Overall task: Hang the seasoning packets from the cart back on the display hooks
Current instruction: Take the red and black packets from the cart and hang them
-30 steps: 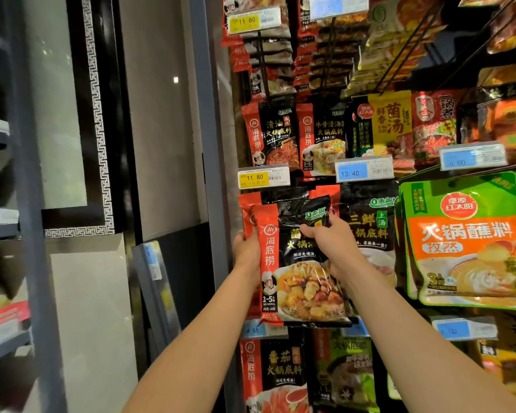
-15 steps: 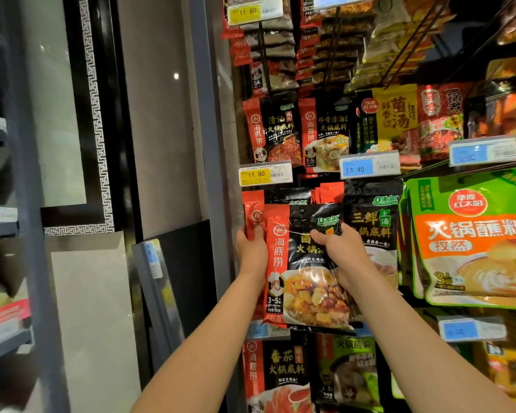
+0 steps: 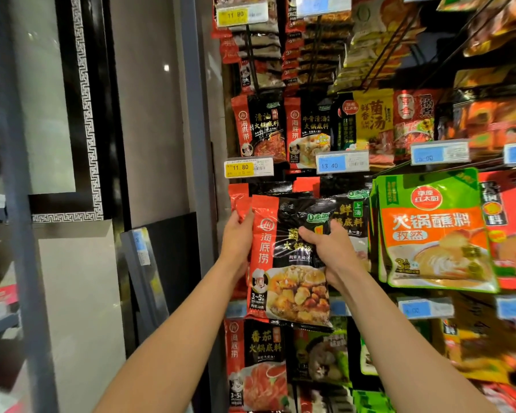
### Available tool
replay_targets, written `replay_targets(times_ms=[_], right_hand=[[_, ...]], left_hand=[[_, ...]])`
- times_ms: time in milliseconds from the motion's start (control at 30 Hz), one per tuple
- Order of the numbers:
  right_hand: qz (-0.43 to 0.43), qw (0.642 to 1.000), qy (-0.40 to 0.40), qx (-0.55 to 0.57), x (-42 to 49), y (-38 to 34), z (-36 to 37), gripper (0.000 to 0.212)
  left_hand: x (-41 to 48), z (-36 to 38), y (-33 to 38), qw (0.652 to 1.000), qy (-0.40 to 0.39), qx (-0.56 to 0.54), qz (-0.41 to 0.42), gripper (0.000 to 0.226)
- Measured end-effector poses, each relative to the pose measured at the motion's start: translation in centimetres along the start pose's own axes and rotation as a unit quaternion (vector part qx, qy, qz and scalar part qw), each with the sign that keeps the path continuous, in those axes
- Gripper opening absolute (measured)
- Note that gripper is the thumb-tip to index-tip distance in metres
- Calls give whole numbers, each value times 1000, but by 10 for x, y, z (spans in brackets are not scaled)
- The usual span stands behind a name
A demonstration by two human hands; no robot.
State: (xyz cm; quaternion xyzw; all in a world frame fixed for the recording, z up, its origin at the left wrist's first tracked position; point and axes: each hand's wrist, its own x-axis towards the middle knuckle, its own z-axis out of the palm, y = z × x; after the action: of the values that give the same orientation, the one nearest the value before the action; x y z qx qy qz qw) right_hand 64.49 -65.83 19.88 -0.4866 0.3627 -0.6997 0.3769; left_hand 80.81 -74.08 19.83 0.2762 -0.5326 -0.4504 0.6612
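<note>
We noted packet (image 3: 289, 263) raised since a second ago, centre frame | left hand (image 3: 237, 239) gripped its edge, right hand (image 3: 328, 248) its face | hooking judged imminent.

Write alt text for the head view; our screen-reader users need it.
Both hands hold a red-and-black seasoning packet up against a store display of hanging packets: the left hand grips its left edge, the right hand its front. A yellow 11.80 price tag sits above.
</note>
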Motion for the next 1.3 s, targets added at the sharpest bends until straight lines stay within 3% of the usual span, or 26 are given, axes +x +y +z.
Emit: replay_targets(times_ms=[200, 300, 367, 433, 500, 633, 800, 867, 1000, 1233, 1300], right_hand=[[-10, 996, -29, -81, -6, 5, 0, 73], [-6, 991, -44, -130, -5, 1, -4, 39], [-1, 988, -47, -146, -5, 0, -4, 31], [4, 990, -36, -136, -8, -5, -1, 37], [8, 994, -43, -105, -7, -8, 0, 58], [15, 995, -49, -91, -11, -16, 2, 64], [4, 996, -47, -79, 3, -10, 0, 21], [-7, 995, -36, -91, 7, -9, 4, 25], [-18, 994, -30, -107, 16, -9, 10, 56], [-3, 996, -39, -77, 21, -16, 15, 51], [9, 997, -36, -64, 21, -19, 16, 65]], left_hand=[[2, -5, 7, 996, 74, 19, 35, 23], [4, -5, 9, 995, 92, 12, 40, 16], [4, -3, 12, 995, 97, 14, 34, 16], [7, -2, 14, 995, 99, 16, 29, 17], [9, -1, 17, 995, 90, 15, 27, 24], [14, 2, 22, 995, 93, 32, 29, 32], [22, 6, 25, 994, 101, 34, 21, 32], [25, 6, 26, 994, 102, 26, 18, 38], [32, 7, 27, 993, 115, 22, 26, 42], [39, 13, 32, 990, 137, -24, 2, 31], [42, 13, 32, 990, 137, -22, -6, 31]])
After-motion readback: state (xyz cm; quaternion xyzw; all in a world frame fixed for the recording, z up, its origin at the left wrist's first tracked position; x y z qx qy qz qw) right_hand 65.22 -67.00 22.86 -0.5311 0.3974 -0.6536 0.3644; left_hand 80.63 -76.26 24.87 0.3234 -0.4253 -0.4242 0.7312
